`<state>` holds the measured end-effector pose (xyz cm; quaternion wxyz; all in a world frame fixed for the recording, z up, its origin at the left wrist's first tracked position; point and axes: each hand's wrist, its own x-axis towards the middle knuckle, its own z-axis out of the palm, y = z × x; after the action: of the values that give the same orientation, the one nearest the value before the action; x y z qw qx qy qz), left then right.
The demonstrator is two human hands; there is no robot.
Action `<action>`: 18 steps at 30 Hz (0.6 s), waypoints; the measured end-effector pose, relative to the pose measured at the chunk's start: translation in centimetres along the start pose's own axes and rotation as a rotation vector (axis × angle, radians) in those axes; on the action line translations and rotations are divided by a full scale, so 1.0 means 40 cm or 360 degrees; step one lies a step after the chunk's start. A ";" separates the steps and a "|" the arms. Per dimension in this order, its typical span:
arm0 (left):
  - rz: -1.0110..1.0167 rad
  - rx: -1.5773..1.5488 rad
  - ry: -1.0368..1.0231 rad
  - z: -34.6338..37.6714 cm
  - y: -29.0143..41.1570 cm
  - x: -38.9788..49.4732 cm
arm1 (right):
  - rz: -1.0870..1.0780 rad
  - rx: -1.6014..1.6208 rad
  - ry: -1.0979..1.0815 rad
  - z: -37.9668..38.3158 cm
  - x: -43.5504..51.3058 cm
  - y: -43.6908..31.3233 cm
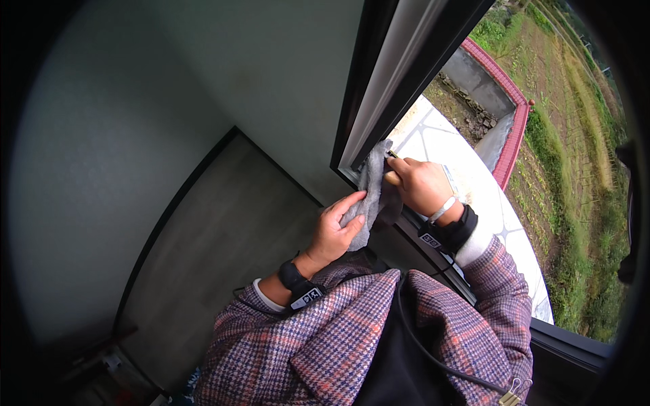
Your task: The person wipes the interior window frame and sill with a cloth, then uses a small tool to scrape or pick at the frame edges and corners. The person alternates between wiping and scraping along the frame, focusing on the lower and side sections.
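A grey plush cloth (373, 188) hangs bunched at the lower corner of a dark window frame (349, 170). My left hand (332, 231) holds its lower part between thumb and fingers. Against the cloth's upper end, my right hand (424, 185) is closed around a small tool (392, 154). Only a dark and yellowish bit of that tool shows above the fingers; the hand hides most of it. The cloth's top touches the inner corner of the frame, where the cloth covers part of the track.
Right of my hands runs the window sill track (431, 254), with the opening above a pale paved yard (447, 137). Outside stand a red-capped wall (508, 147) and a planted field (563, 152). A grey-green wall (274, 76) and floor (218, 228) lie to the left.
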<state>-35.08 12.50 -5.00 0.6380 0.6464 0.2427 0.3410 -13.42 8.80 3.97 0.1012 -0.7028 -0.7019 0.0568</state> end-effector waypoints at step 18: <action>-0.0095 -0.0177 0.0014 -0.055 -0.050 -0.011 | -0.0023 0.0030 0.0070 0.092 0.056 -0.053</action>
<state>-36.79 13.77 -7.12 0.6816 0.6010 0.2454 0.3376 -16.28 11.27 1.00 0.1235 -0.6977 -0.7041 0.0471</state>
